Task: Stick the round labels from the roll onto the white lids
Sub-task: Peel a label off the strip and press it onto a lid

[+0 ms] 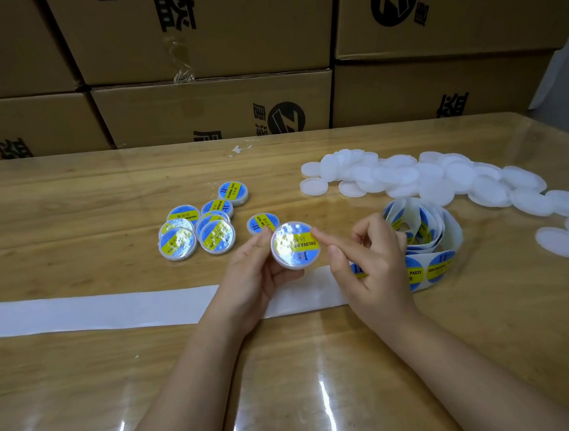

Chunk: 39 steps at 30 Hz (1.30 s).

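My left hand (252, 276) holds a white lid (295, 245) by its rim, tilted toward me, with a blue and yellow round label on its face. The index fingertip of my right hand (366, 259) touches the right edge of that label, and its other fingers are loosely curled. The label roll (421, 227) lies just right of my right hand, with labelled strip (432, 267) trailing toward me. Empty white backing strip (95, 312) runs left across the table under my left wrist. A pile of plain white lids (445, 180) spreads at the back right.
Several finished labelled lids (205, 229) are grouped left of centre on the wooden table (69, 206), which has a clear plastic cover. Stacked cardboard boxes (215, 108) wall off the far edge. A scrap of tape (239, 149) lies near the back.
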Each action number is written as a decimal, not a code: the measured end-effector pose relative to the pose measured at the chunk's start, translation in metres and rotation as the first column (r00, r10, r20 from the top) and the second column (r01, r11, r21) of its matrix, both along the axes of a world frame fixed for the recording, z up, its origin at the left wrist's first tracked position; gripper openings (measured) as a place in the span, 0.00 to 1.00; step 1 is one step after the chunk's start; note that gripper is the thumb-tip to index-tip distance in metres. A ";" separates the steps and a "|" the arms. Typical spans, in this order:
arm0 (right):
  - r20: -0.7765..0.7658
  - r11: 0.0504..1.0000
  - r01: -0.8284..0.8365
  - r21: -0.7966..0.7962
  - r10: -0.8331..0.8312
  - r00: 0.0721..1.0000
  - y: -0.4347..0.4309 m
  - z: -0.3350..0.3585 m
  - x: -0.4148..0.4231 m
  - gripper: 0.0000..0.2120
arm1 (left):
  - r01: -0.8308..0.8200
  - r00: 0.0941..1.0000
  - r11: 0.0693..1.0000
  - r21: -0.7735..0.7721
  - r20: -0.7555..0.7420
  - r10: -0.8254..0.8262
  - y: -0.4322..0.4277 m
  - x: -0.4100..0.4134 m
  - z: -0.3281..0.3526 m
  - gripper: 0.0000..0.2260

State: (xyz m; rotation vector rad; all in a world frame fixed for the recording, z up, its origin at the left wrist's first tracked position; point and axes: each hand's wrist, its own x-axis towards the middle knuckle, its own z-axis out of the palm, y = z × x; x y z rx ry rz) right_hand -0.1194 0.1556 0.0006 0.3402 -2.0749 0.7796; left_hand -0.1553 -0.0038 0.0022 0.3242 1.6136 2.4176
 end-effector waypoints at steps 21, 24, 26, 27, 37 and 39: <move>0.014 0.999 -0.018 0.026 0.018 1.000 0.000 -0.002 -0.002 0.14 | 0.005 1.000 1.000 -0.018 -0.010 -0.005 0.001 -0.002 -0.002 0.17; 0.011 0.999 -0.031 0.029 0.031 0.999 -0.001 -0.002 0.000 0.15 | -0.051 0.999 0.999 0.011 0.004 0.051 0.000 -0.003 -0.001 0.16; 0.013 0.998 -0.051 0.041 0.050 0.999 -0.002 -0.001 0.001 0.14 | -0.065 0.998 0.998 0.019 -0.001 0.065 0.000 -0.003 -0.001 0.15; 0.018 0.997 -0.064 0.049 0.063 0.998 -0.003 0.000 0.002 0.14 | -0.071 0.997 0.997 0.018 -0.006 0.071 0.000 -0.004 -0.001 0.15; 0.087 0.976 -0.159 0.149 0.147 0.985 -0.008 0.003 0.007 0.16 | 0.051 0.999 0.997 -0.059 0.001 -0.051 0.007 0.006 -0.007 0.12; 0.081 0.984 -0.119 0.135 0.108 0.991 -0.006 0.002 0.005 0.16 | 0.077 0.997 0.996 -0.052 -0.003 -0.077 0.008 0.006 -0.008 0.11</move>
